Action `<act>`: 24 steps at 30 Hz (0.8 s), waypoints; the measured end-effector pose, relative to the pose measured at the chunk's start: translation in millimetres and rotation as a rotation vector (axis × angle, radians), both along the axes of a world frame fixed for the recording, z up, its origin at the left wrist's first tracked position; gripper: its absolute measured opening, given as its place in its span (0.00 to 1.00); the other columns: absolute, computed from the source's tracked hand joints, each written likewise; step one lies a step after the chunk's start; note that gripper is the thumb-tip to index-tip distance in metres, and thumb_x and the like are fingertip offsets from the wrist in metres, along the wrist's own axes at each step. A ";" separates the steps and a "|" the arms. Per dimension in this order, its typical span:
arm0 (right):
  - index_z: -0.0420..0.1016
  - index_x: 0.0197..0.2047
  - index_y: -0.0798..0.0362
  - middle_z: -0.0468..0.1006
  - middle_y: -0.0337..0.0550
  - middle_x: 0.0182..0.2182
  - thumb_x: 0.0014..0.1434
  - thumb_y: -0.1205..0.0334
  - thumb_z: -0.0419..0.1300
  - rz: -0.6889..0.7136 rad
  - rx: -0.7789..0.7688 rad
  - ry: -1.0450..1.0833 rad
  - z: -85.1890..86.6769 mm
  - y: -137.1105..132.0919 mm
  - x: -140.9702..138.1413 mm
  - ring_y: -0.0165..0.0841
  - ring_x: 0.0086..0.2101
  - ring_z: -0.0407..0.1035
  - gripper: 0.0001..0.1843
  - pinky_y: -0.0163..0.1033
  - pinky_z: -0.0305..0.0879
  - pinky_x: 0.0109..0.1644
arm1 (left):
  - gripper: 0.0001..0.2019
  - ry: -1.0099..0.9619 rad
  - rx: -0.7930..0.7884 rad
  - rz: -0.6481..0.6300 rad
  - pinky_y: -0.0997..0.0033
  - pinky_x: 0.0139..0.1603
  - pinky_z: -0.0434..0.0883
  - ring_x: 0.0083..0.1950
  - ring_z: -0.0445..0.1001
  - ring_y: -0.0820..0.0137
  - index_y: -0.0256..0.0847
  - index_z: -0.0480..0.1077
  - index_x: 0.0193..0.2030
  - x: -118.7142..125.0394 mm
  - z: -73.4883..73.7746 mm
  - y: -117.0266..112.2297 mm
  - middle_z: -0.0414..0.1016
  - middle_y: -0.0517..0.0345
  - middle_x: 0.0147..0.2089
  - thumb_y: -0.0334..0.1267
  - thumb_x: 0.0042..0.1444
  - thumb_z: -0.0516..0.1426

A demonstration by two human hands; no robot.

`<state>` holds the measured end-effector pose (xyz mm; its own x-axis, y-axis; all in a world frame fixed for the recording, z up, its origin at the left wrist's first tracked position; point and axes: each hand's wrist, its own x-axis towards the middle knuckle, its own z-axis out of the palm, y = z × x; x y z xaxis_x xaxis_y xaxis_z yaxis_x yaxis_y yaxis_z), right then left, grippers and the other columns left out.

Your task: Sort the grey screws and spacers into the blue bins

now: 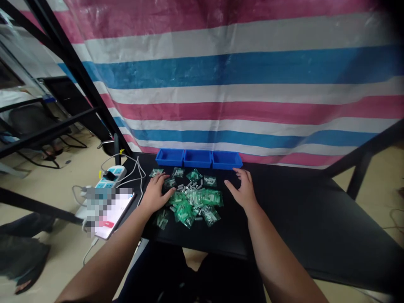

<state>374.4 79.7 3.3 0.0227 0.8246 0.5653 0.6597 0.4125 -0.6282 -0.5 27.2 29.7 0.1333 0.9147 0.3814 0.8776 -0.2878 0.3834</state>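
Observation:
A pile of small green-tinted clear plastic bags [186, 208] lies on the black table between my hands, with small silvery cylindrical pieces [192, 186] loose among them. My left hand [156, 193] rests at the pile's left side, fingers spread, over or beside a small bag [170, 182]; whether it touches the bag I cannot tell. To the right of the pile my right hand [243, 188] is held with thumb and fingers apart and nothing between them. Several more bags lie around, such as one [210, 181] behind the pile and one [162, 219] at its front left.
Three blue trays [198, 158] stand in a row at the table's back edge, before a striped plastic sheet [221, 92]. On the left are a power strip [110, 176] with white cables and a phone [115, 214]. Black frame bars [69, 54] flank the table [299, 210]. Another person's foot [30, 282] shows at lower left.

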 end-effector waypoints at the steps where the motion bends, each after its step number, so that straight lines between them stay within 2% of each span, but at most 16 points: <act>1: 0.68 0.62 0.49 0.67 0.53 0.55 0.61 0.47 0.64 0.093 -0.007 -0.011 4.1 -7.5 -4.2 0.47 0.56 0.67 0.29 0.57 0.65 0.64 | 0.26 -0.028 -0.013 -0.010 0.45 0.72 0.60 0.73 0.60 0.51 0.43 0.65 0.63 -2.7 -0.2 -12.1 0.67 0.46 0.67 0.54 0.63 0.56; 3: 0.68 0.61 0.48 0.66 0.53 0.58 0.60 0.46 0.65 0.244 -0.052 -0.057 11.0 -25.3 -14.0 0.47 0.59 0.64 0.30 0.56 0.63 0.66 | 0.30 -0.047 -0.048 -0.072 0.42 0.74 0.55 0.76 0.52 0.50 0.44 0.63 0.66 -5.7 -0.6 -35.0 0.62 0.46 0.71 0.57 0.61 0.57; 6: 0.65 0.65 0.46 0.59 0.54 0.65 0.52 0.39 0.70 0.384 -0.154 -0.169 15.4 -55.1 -31.3 0.53 0.66 0.56 0.42 0.60 0.57 0.69 | 0.47 0.061 -0.132 -0.189 0.35 0.75 0.48 0.79 0.41 0.42 0.47 0.55 0.73 -7.1 -6.7 -59.8 0.50 0.46 0.77 0.66 0.52 0.61; 9: 0.62 0.69 0.43 0.51 0.52 0.72 0.43 0.32 0.72 0.481 -0.222 -0.347 13.6 -78.8 -49.6 0.59 0.70 0.46 0.55 0.70 0.39 0.73 | 0.59 0.209 -0.176 -0.236 0.25 0.72 0.41 0.78 0.37 0.36 0.49 0.45 0.78 -7.2 -18.5 -66.1 0.40 0.43 0.80 0.74 0.45 0.60; 11: 0.59 0.71 0.41 0.47 0.50 0.74 0.41 0.30 0.72 0.524 -0.242 -0.466 11.5 -86.3 -60.6 0.61 0.72 0.39 0.59 0.72 0.26 0.72 | 0.61 0.281 -0.188 -0.258 0.21 0.69 0.35 0.78 0.37 0.35 0.50 0.41 0.79 -5.3 -24.6 -60.8 0.36 0.42 0.80 0.77 0.44 0.57; 13: 0.57 0.73 0.38 0.44 0.47 0.75 0.42 0.29 0.71 0.551 -0.255 -0.548 10.2 -85.7 -69.4 0.61 0.72 0.35 0.60 0.73 0.22 0.72 | 0.61 0.323 -0.187 -0.282 0.20 0.68 0.32 0.78 0.38 0.35 0.51 0.40 0.79 -1.5 -27.1 -50.7 0.34 0.42 0.80 0.79 0.44 0.56; 18: 0.61 0.72 0.36 0.44 0.45 0.76 0.46 0.29 0.69 0.566 -0.267 -0.624 10.7 -58.8 -80.5 0.59 0.73 0.36 0.54 0.73 0.23 0.71 | 0.60 0.342 -0.186 -0.321 0.22 0.69 0.27 0.78 0.38 0.38 0.48 0.48 0.77 14.0 -22.9 -19.6 0.39 0.42 0.80 0.79 0.43 0.55; 21: 0.65 0.70 0.37 0.47 0.45 0.75 0.47 0.32 0.70 0.523 -0.261 -0.628 12.0 -40.6 -82.5 0.57 0.73 0.38 0.49 0.71 0.25 0.72 | 0.57 0.320 -0.209 -0.348 0.23 0.69 0.24 0.78 0.41 0.41 0.47 0.51 0.76 22.2 -20.0 -4.4 0.45 0.42 0.79 0.77 0.45 0.56; 24: 0.65 0.69 0.38 0.48 0.45 0.75 0.50 0.36 0.70 0.478 -0.226 -0.615 11.6 -30.4 -83.1 0.54 0.73 0.39 0.46 0.70 0.28 0.73 | 0.55 0.277 -0.183 -0.347 0.23 0.68 0.23 0.78 0.43 0.41 0.50 0.51 0.76 20.9 -16.8 6.6 0.46 0.42 0.79 0.74 0.46 0.59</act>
